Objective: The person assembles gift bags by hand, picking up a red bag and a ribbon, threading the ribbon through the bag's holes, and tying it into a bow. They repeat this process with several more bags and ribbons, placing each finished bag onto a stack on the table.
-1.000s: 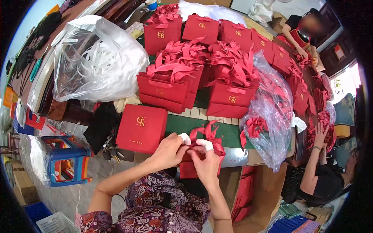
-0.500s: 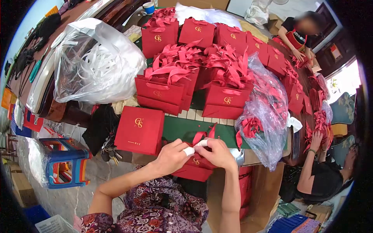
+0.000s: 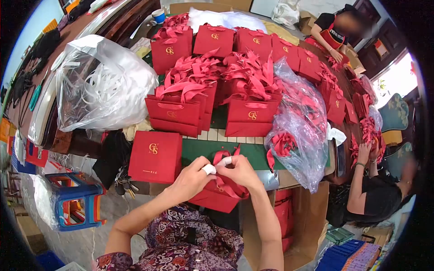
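Observation:
A small red paper gift bag (image 3: 213, 202) with gold lettering is tilted at the near edge of the table, below my hands. My left hand (image 3: 192, 181) is closed in a pinch at the bag's top edge, against the red ribbon (image 3: 238, 195). My right hand (image 3: 240, 172) pinches the same ribbon beside it, the fingertips of both hands nearly touching. White tape wraps fingers on both hands. Part of the ribbon loops up behind the hands, and another part curves over the bag's right front. The exact grip is partly hidden by the fingers.
A flat-faced red bag (image 3: 155, 156) stands left of my hands. Several ribboned bags (image 3: 252, 118) fill the table behind. Clear plastic bags hold white strips (image 3: 106, 83) and red ribbons (image 3: 300, 131). An open cardboard box (image 3: 305, 226) is below right. Two other people work at right.
The view has shifted a little, so the table's things sit further left. My hands have stayed together at the bag's top; a ribbon length now curves over the bag's right front.

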A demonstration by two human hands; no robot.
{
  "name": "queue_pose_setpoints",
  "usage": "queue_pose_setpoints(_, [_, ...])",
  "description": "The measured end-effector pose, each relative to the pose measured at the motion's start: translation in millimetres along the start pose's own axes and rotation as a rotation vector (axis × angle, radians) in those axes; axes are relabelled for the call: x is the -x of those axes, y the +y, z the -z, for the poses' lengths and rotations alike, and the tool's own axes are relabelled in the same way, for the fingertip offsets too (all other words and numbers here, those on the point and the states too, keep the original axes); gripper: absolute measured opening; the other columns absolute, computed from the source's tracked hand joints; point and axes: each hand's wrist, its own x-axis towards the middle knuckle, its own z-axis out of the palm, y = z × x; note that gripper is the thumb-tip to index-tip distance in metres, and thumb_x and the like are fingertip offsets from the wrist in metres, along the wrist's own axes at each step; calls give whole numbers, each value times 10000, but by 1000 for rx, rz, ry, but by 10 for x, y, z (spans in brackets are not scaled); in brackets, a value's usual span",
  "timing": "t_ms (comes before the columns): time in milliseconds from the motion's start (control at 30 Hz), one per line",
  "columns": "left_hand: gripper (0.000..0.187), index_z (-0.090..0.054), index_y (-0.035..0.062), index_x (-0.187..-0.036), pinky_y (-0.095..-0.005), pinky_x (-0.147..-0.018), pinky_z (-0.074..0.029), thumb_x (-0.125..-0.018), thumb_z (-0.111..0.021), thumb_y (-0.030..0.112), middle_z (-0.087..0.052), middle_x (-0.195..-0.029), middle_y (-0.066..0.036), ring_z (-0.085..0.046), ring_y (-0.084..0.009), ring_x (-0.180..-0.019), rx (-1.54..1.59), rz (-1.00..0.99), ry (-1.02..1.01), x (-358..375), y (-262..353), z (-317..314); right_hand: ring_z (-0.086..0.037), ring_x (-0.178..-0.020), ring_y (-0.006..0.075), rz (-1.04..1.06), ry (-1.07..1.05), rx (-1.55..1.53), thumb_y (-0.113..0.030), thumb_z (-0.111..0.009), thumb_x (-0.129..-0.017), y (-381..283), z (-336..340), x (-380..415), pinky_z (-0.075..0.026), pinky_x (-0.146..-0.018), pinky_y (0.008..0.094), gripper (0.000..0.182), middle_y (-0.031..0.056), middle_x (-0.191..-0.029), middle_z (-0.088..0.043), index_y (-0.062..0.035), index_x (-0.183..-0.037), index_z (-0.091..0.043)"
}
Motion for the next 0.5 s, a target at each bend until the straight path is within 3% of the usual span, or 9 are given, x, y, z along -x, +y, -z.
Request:
queue_pose_setpoints(67, [212, -630, 11, -955, -399, -724, -519, -816, -767, 95, -568, -951, -132, -612, -327, -841, -13, 16, 4, -49, -30, 19, -633, -709, 73, -81, 156, 173, -167, -707, -830, -101, -48, 1, -503, -678, 260, 161, 37, -735, -709, -19, -870, -756])
queue_pose_setpoints(133, [212, -631, 13, -963, -406, -722, -513, -816, -763, 89, -562, -946, -137, -611, -332, -837, 15, 16, -10, -87, -4, 45, -637, -663, 94, 43, 223, 49, -200, -714, -833, -40, -54, -69, -503, -648, 276, 196, 39, -719, -701, -16, -889, -751])
queue_pose_setpoints(200, [208, -638, 18, -969, -412, -715, -507, -817, -759, 91, -558, -945, -141, -606, -338, -830, 6, 40, -64, -72, 10, 20, -638, -616, 126, -114, 374, 10, -230, -706, -847, -95, 60, -105, -503, -615, 308, 228, 42, -707, -692, -18, -921, -746])
queue_pose_setpoints(233, [208, -638, 18, -969, -412, -715, -507, -817, -759, 91, -558, -945, -141, -606, -338, -830, 3, 35, -65, -96, -1, 33, -634, -566, 178, -45, 364, 73, -248, -667, -891, -94, 66, -91, -506, -602, 333, 249, 76, -701, -690, -18, -956, -738])
queue_pose_setpoints(267, [209, -642, 23, -974, -412, -703, -505, -818, -758, 101, -557, -933, -142, -604, -340, -822, -13, 91, -50, -114, -15, 51, -634, -566, 178, -44, 366, 71, -248, -667, -891, -110, 75, -58, -506, -602, 333, 249, 76, -701, -690, -18, -956, -738])
queue_pose_setpoints(367, [212, -649, 33, -983, -414, -679, -504, -821, -755, 119, -559, -911, -144, -601, -342, -801, -55, 195, -19, -155, -17, 71, -677, -655, 252, 45, 582, 287, -282, -612, -953, -141, 184, 88, -497, -623, 366, 284, 166, -743, -684, -26, -986, -731])
queue_pose_setpoints(400, [213, -652, 37, -987, -415, -667, -504, -823, -753, 128, -562, -901, -145, -600, -340, -788, -87, 249, -5, -161, -20, 77, -666, -620, 176, 120, 705, 337, -233, -643, -935, -85, 205, 115, -491, -596, 322, 256, 117, -716, -685, 4, -981, -729])
queue_pose_setpoints(433, [221, -652, 41, -996, -410, -653, -504, -822, -750, 134, -589, -874, -137, -604, -322, -779, -161, 158, 69, -159, -83, 56, -674, -630, 206, 111, 729, 439, -244, -659, -923, -47, 264, 187, -493, -596, 337, 254, 127, -721, -687, -2, -950, -730])
queue_pose_setpoints(500, [222, -653, 42, -997, -407, -660, -504, -819, -751, 133, -604, -864, -128, -604, -315, -784, -159, 191, 91, -207, -63, 51, -681, -640, 236, 101, 752, 538, -254, -675, -911, -39, 276, 297, -495, -597, 352, 254, 137, -725, -689, -7, -919, -731])
